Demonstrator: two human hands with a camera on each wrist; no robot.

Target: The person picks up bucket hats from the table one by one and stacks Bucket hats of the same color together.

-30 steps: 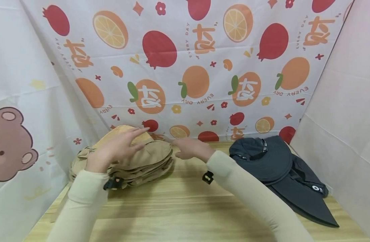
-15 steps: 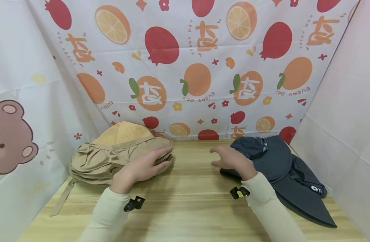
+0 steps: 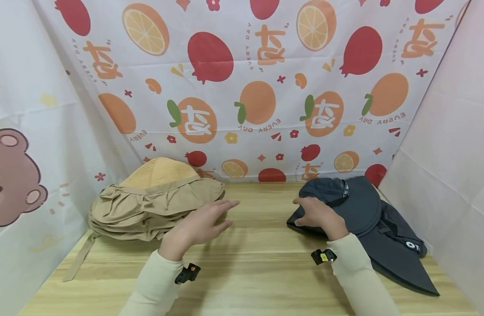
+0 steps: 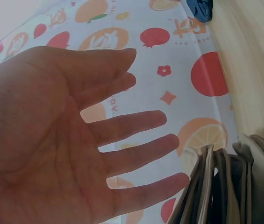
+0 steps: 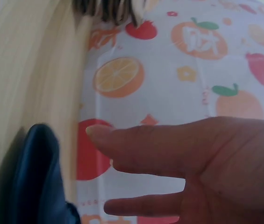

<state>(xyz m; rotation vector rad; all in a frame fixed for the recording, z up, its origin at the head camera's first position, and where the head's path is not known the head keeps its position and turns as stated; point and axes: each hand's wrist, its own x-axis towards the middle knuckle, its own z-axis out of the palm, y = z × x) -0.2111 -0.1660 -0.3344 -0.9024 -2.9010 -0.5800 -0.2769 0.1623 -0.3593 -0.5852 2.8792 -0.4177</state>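
Observation:
Several tan sun hats with ruffled brims [image 3: 147, 206] lie stacked at the left of the table, a yellow straw-like crown [image 3: 163, 173] showing on top. In front of the stack's right end hovers my left hand [image 3: 196, 230], holding nothing; its fingers are spread in the left wrist view. My right hand [image 3: 319, 215] is empty too, held in front of the dark navy caps [image 3: 356, 206] on the right, fingers slightly bent. Whether it touches the caps I cannot tell. Part of a cap's brim [image 5: 36, 177] shows beside it in the right wrist view.
A pale wood table [image 3: 250, 272] spans the front, with bare wood between the two piles. Behind it hangs a white fruit-print curtain [image 3: 242, 57], and further cloth walls close off the left and right sides. A tan strap [image 3: 81, 259] trails from the hat stack.
Both hands have moved away from the top of the tan hat stack. The left came down and toward me; the right swung rightward to the navy caps.

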